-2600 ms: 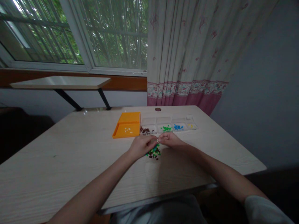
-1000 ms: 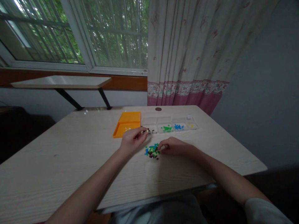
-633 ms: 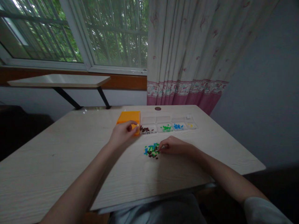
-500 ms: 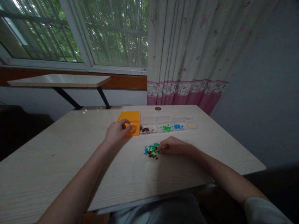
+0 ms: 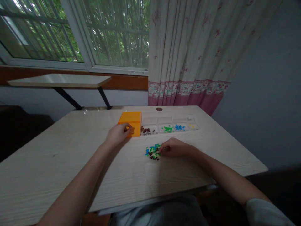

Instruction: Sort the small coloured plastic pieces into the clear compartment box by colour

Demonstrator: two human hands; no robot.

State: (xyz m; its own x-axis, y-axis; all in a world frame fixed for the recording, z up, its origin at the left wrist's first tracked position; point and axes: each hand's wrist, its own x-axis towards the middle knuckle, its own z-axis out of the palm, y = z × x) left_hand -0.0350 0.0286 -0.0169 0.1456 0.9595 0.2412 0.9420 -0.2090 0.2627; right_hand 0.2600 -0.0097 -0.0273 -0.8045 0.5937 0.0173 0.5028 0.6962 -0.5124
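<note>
My left hand (image 5: 118, 132) hangs over the near half of an orange open box (image 5: 130, 116). Its thumb and fingertips are pinched together, and whatever lies between them is too small to make out. On the table, a mixed pile of tiny blue, green and brown pieces (image 5: 152, 152) lies in front of me. My right hand (image 5: 175, 147) rests at the pile's right edge, thumb and forefinger closed down among the pieces; what they grip is hidden. Behind the pile stand clear open boxes holding brown pieces (image 5: 146, 130), green pieces (image 5: 167, 128), blue pieces (image 5: 179, 127) and yellow pieces (image 5: 192, 126).
The pale wooden table (image 5: 117, 179) has a round dark cable hole (image 5: 159, 109) near its back edge. A raised shelf (image 5: 58, 80) on black legs stands at the back left. Beyond are a barred window and a flowered curtain (image 5: 188, 62).
My left hand has dipped slightly into the orange box, and the small white piece seen at its fingertips no longer shows. My right hand has barely moved.
</note>
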